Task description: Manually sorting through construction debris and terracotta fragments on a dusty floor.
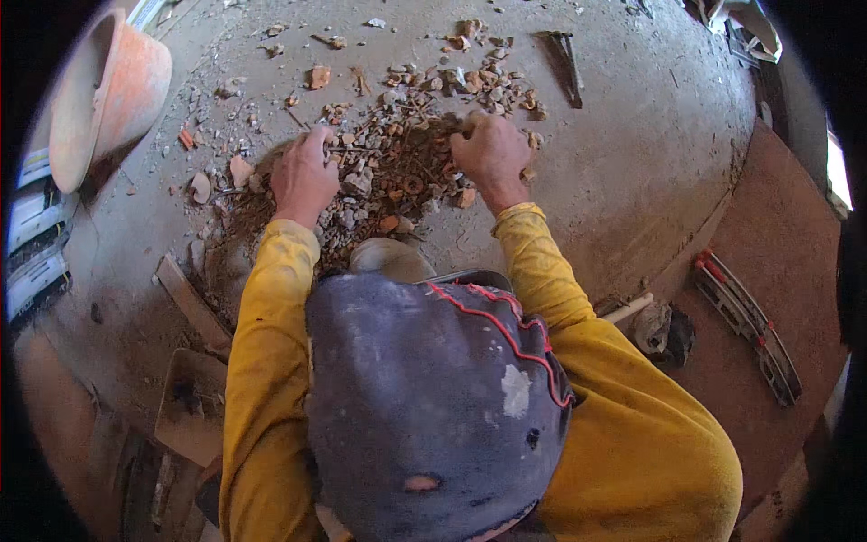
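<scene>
One orange tub (144, 90) sits at far left, well apart from the left hand (305, 176), whose fingers bend down at the left side of a rubble heap (397, 181). The heap lies on the floor (650, 154) between both hands, its long axis slanting away and rightward — the right hand (492, 152), curled more tightly, lies over its right edge, neither hand clearly nearer. Whether either grips a stone, I cannot tell. Farther right, beyond that hand, lies a slim metal tool (569, 70).
</scene>
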Demonstrator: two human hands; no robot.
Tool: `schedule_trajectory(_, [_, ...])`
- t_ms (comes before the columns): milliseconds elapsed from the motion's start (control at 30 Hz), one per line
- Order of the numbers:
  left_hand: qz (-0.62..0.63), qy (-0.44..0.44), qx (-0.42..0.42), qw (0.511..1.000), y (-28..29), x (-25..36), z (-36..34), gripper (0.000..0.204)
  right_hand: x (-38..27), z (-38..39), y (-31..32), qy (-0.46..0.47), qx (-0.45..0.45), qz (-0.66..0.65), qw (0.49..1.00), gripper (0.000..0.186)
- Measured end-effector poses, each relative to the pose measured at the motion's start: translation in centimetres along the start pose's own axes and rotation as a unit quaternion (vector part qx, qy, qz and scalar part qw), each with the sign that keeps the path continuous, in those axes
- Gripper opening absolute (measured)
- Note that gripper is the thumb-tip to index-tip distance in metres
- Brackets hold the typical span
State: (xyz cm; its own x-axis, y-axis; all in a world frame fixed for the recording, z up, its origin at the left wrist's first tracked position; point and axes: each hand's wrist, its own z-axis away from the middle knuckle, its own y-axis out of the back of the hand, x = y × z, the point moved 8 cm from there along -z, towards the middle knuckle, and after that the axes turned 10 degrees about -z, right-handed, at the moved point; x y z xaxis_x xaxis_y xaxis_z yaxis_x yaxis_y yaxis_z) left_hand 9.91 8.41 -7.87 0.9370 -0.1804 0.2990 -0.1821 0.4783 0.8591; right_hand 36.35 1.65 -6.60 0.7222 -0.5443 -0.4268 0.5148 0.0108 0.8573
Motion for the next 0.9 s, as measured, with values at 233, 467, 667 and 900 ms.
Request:
schedule_trajectory(233, [-0.032, -0.123, 0.096, 0.987, 1.0, 1.4, 1.1, 0.033, -1.8, 2.9, -1.6, 0.092, -0.047, -0.185, 0.977, 0.016])
schedule_trajectory(467, [0.074, -0.074, 0.051, 0.993, 0.8, 0.0, 0.6, 0.026, 6.0, 1.4, 0.0, -0.053, -0.086, -0.653, 0.750, 0.010])
schedule_trajectory(667, [0.287, -0.018, 0.029, 0.957, 1.1, -2.1, 1.0, 0.017, 5.8, 1.2, -1.3, -0.173, -0.152, -0.784, 0.577, 0.012])
schedule_trajectory(900, [0.334, 0.011, 0.051, 0.941, 2.4, -4.6, 1.4, 0.016, 4.7, -0.3, 2.6, 0.014, -0.009, -0.138, 0.990, 0.032])
